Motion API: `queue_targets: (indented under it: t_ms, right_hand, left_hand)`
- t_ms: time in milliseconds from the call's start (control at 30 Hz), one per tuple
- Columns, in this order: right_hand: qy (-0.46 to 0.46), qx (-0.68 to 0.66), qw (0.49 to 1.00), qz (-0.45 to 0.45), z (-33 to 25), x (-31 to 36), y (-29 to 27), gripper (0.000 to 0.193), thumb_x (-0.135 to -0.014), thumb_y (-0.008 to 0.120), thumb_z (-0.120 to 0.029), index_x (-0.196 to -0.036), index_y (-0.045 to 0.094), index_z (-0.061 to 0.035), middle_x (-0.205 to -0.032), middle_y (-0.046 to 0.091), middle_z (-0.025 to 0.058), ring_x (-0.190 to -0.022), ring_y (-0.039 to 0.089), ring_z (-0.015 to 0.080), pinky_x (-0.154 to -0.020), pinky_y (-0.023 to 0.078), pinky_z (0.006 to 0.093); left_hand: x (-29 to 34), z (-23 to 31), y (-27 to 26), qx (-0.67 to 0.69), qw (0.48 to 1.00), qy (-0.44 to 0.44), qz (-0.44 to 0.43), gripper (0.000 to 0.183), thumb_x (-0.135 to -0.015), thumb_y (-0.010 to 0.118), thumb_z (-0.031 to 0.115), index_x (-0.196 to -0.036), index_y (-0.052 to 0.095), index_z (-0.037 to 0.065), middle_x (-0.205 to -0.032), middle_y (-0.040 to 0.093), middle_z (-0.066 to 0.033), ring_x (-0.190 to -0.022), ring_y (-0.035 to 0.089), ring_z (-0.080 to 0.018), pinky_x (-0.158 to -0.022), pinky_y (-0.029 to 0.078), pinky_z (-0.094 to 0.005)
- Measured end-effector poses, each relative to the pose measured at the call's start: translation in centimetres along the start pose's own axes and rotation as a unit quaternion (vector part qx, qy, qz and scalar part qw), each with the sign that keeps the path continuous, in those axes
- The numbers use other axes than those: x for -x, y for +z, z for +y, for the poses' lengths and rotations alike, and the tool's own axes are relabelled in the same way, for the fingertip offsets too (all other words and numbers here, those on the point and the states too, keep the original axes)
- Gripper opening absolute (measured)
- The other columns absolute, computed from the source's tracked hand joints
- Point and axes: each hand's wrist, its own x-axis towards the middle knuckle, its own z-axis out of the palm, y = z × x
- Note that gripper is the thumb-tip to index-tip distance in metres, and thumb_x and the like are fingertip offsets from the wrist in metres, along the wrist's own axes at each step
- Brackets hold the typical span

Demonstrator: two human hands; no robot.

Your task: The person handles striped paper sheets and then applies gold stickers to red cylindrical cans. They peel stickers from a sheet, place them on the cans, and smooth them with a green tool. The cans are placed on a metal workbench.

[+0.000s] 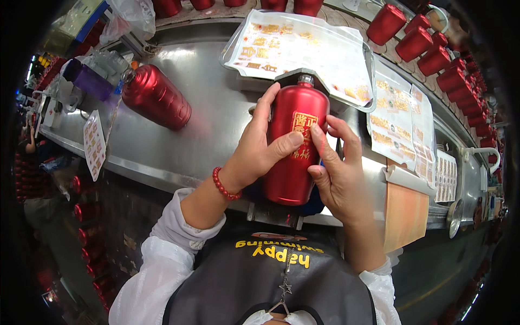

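Note:
A matte red bottle (287, 181) with gold characters on its front lies tilted back in front of me, its clear neck pointing away. My left hand (260, 146) is closed round its left side, fingers along the edge and thumb pressed flat by the gold lettering. On the other side my right hand (344, 176) touches the bottle, with fingertips and thumb at the edge of the gold sticker (306, 130). Behind the bottle's neck shows a dark angular holder (319, 81). Part of the support under the bottle is hidden.
Another red bottle (157, 97) lies to the left on the metal bench (216, 116). Gold sticker sheets (309, 46) cover a tray at the back; more sheets (392, 127) lie right. A purple bottle (89, 80) stands far left. Several red bottles (417, 43) line the conveyor.

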Motion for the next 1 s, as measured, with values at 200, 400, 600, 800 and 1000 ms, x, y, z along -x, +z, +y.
queue_targets:
  t_ms: [200, 400, 600, 800, 1000]
  right_hand:
    - [-0.006, -0.004, 1.0, 0.004, 0.14, -0.19, 0.08, 0.048, -0.091, 0.069, -0.024, -0.136, 0.061, -0.0075, -0.141, 0.045, 0.0218, -0.122, 0.049, 0.0352, -0.104, 0.042, 0.0427]
    - [-0.017, 0.003, 1.0, -0.007, 0.5, 0.02, 0.09, 0.049, -0.101, 0.057, -0.035, -0.14, 0.056, -0.0052, -0.144, 0.04, 0.0185, -0.124, 0.047, 0.0306, -0.107, 0.04, 0.0418]
    - [-0.014, 0.006, 1.0, 0.013, 0.23, -0.14, 0.03, 0.048, -0.09, 0.07, -0.021, -0.135, 0.062, -0.0087, -0.14, 0.047, 0.0213, -0.121, 0.05, 0.0355, -0.103, 0.044, 0.0427]
    - [-0.014, 0.007, 1.0, 0.016, 0.28, -0.01, 0.25, 0.048, -0.089, 0.071, -0.02, -0.135, 0.062, -0.0086, -0.141, 0.046, 0.0213, -0.122, 0.049, 0.0355, -0.103, 0.044, 0.0427]
    - [-0.01, 0.0, 1.0, 0.015, 0.26, -0.14, 0.21, 0.048, -0.089, 0.07, -0.021, -0.135, 0.062, -0.0083, -0.141, 0.046, 0.0213, -0.122, 0.049, 0.0356, -0.103, 0.044, 0.0426]
  left_hand:
    - [-0.08, -0.32, -0.1, -0.03, 1.0, 0.005, 0.004, 0.096, -0.091, 0.072, 0.039, -0.153, 0.015, -0.007, -0.145, 0.042, -0.0235, -0.133, 0.046, -0.0272, -0.112, 0.035, -0.0374]
    - [-0.2, -0.3, 0.19, -0.04, 0.999, 0.011, 0.011, 0.095, -0.092, 0.071, 0.04, -0.153, 0.016, -0.008, -0.145, 0.043, -0.0246, -0.133, 0.046, -0.0277, -0.112, 0.035, -0.0376]
    - [-0.2, -0.27, 0.29, -0.014, 1.0, 0.008, 0.026, 0.089, -0.094, 0.069, 0.037, -0.152, 0.02, -0.008, -0.143, 0.044, -0.0242, -0.131, 0.047, -0.0266, -0.111, 0.036, -0.0368]
    - [-0.73, -0.57, -0.03, -0.025, 0.999, -0.01, 0.038, 0.077, -0.094, 0.068, 0.032, -0.148, 0.03, -0.007, -0.137, 0.05, -0.0237, -0.127, 0.051, -0.0261, -0.108, 0.04, -0.0365]
    - [-0.87, -0.85, 0.07, -0.039, 0.998, -0.008, 0.051, 0.076, -0.094, 0.069, 0.031, -0.147, 0.03, -0.007, -0.137, 0.05, -0.024, -0.127, 0.051, -0.0269, -0.108, 0.04, -0.0368]
